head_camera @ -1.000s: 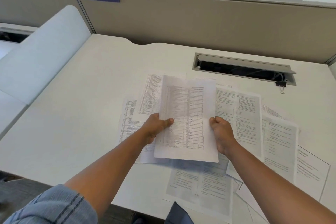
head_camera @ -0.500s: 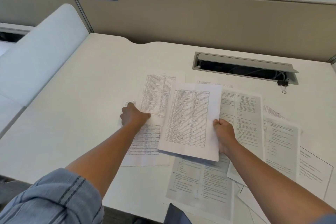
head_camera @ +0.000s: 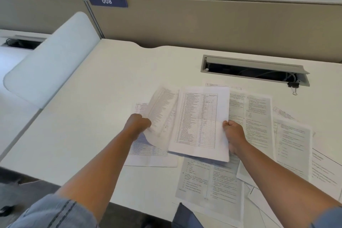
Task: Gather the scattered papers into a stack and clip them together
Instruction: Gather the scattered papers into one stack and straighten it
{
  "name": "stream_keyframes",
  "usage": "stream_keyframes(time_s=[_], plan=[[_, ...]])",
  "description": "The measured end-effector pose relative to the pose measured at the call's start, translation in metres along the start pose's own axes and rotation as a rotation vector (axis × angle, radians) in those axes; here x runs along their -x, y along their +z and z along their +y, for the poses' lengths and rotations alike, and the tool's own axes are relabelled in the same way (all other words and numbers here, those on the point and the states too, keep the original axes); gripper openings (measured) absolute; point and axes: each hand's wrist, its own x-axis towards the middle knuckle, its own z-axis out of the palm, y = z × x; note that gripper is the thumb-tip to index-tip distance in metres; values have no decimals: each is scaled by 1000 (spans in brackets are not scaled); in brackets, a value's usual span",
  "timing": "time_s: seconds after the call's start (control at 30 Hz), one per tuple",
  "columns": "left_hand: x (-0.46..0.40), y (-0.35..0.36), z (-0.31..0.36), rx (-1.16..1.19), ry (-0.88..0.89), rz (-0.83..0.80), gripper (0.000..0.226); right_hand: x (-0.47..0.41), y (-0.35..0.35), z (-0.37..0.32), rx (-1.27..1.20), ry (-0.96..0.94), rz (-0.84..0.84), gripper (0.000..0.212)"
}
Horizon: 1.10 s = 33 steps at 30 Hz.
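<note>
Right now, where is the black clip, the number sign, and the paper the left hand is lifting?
Black clip (head_camera: 293, 85), head view, its black body.
Number sign (head_camera: 107, 1), head view, its digits.
Lifted paper (head_camera: 162, 114), head view, its curled middle.

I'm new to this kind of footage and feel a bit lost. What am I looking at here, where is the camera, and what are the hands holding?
There is no machine: a person wears a wide-angle camera on the head, looking down at their own arms. The right hand grips a printed table sheet by its edge. The left hand pinches a second, curling sheet lifted off the white desk. More printed papers lie scattered, overlapping, to the right and nearer the person. A black binder clip sits beside the open cable tray.
</note>
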Motion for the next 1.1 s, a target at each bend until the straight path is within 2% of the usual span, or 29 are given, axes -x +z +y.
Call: stream_keyframes(time_s=[0.03,0.1,0.2,0.3,0.47,0.6,0.67,0.83,0.9,0.97,1.1], plan=[[5,-3,-2,0,-12,-20,25,0,0,0,-3,-3,5,23],[11,-10,-10,-67,-33,-72,11,1,1,0,0,-13,11,21],[19,-18,-25,-244,-44,-190,41,-1,2,1,22,-24,12,21],[20,-18,-36,-276,-1,-216,54,-3,2,3,39,-11,16,33],[22,-11,-33,-243,137,90,35,-2,3,3,39,-5,28,40],[21,-8,-30,-326,35,203,14,-5,2,4,49,-8,37,38],[19,-9,-33,-348,-38,202,25,-6,3,5,51,-12,39,36],[16,-6,-39,-188,-105,155,72,-7,3,6,35,-14,33,33],[16,-5,-36,-131,-112,158,82,-6,3,5,38,-19,27,27],[17,-4,-34,-60,-113,158,80,-5,4,4,40,-31,28,23],[17,1,-30,49,-121,125,62,-9,4,7,62,-46,34,31]])
